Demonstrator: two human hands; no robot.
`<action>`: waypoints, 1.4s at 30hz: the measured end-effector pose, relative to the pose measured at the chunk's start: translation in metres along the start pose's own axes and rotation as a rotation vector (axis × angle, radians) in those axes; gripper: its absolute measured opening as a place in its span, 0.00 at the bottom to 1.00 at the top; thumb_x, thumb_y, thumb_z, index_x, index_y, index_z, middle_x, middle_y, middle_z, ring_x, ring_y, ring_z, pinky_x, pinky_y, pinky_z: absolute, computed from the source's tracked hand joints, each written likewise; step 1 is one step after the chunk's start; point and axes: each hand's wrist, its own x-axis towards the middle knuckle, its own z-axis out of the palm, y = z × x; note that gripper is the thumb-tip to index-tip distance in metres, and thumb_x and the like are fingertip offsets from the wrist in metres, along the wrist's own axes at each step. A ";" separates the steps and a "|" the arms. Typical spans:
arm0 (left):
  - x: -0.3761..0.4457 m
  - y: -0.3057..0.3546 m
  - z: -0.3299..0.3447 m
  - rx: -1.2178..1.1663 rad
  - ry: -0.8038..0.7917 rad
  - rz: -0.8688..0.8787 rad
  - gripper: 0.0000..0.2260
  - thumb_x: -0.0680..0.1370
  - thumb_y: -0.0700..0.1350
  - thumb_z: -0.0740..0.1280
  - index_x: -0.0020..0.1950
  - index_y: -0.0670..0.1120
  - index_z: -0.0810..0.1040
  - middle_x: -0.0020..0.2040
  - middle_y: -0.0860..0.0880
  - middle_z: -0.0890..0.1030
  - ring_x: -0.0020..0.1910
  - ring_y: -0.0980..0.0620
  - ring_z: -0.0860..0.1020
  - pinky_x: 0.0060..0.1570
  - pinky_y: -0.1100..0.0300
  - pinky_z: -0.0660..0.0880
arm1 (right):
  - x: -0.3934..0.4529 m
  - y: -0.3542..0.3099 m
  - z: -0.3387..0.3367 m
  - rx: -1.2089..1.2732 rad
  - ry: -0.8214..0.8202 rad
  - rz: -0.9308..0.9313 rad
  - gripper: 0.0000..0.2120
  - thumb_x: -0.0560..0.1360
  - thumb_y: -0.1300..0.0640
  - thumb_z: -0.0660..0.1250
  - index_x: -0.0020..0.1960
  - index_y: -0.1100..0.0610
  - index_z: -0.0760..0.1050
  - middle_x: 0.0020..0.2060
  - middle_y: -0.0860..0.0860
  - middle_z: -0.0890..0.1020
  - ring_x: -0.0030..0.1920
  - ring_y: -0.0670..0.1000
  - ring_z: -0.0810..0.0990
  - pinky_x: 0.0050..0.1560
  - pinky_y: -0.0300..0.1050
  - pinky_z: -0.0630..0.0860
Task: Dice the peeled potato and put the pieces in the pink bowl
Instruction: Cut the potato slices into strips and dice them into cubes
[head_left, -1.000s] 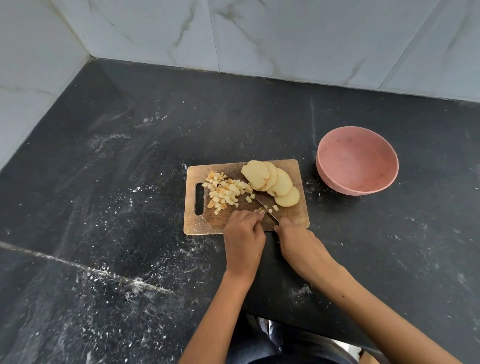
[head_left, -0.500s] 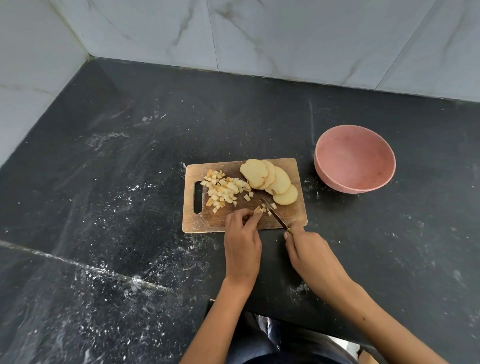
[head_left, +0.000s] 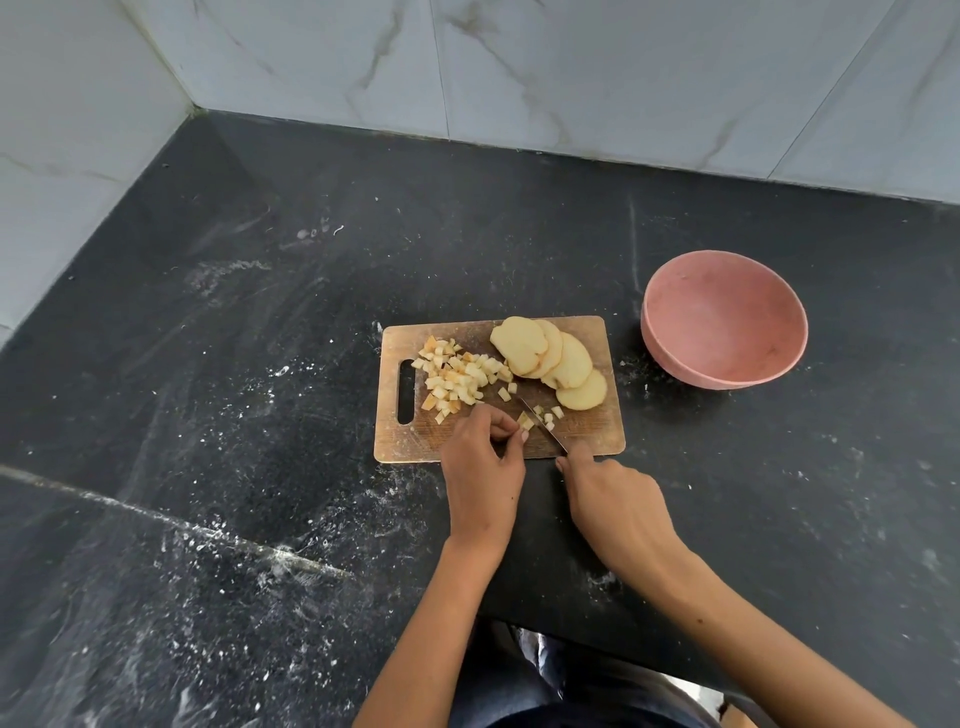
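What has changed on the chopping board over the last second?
The right hand drew back off the board towards the person, still holding the knife. The left hand stayed by the small pieces. The diced pile, slices and pink bowl did not move.

Black counter (head_left: 260, 415): cutting board (head_left: 410, 441), pink bowl (head_left: 675, 358)

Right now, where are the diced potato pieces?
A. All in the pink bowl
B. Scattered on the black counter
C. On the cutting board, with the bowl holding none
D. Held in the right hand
C: the diced pieces lie heaped on the wooden cutting board beside uncut potato slices, while the pink bowl to its right shows only its bare inside.
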 end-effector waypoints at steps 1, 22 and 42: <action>0.001 0.000 0.000 0.004 -0.001 0.001 0.09 0.71 0.37 0.74 0.40 0.47 0.76 0.37 0.54 0.77 0.39 0.57 0.77 0.40 0.58 0.76 | 0.003 0.000 0.000 0.016 -0.009 -0.013 0.12 0.83 0.48 0.45 0.51 0.54 0.62 0.43 0.53 0.82 0.42 0.57 0.82 0.34 0.47 0.66; -0.008 0.002 0.004 0.027 0.015 -0.002 0.06 0.73 0.36 0.71 0.42 0.44 0.75 0.39 0.50 0.76 0.39 0.52 0.74 0.41 0.52 0.74 | -0.006 0.004 0.001 0.019 0.009 -0.026 0.15 0.83 0.47 0.45 0.53 0.55 0.64 0.44 0.54 0.81 0.43 0.57 0.81 0.35 0.47 0.67; -0.018 -0.002 0.004 0.053 0.056 0.058 0.07 0.74 0.33 0.70 0.46 0.42 0.75 0.42 0.50 0.79 0.41 0.53 0.78 0.40 0.64 0.71 | -0.019 0.000 0.001 0.038 0.009 -0.019 0.14 0.83 0.47 0.45 0.53 0.55 0.63 0.44 0.54 0.81 0.44 0.58 0.81 0.36 0.48 0.65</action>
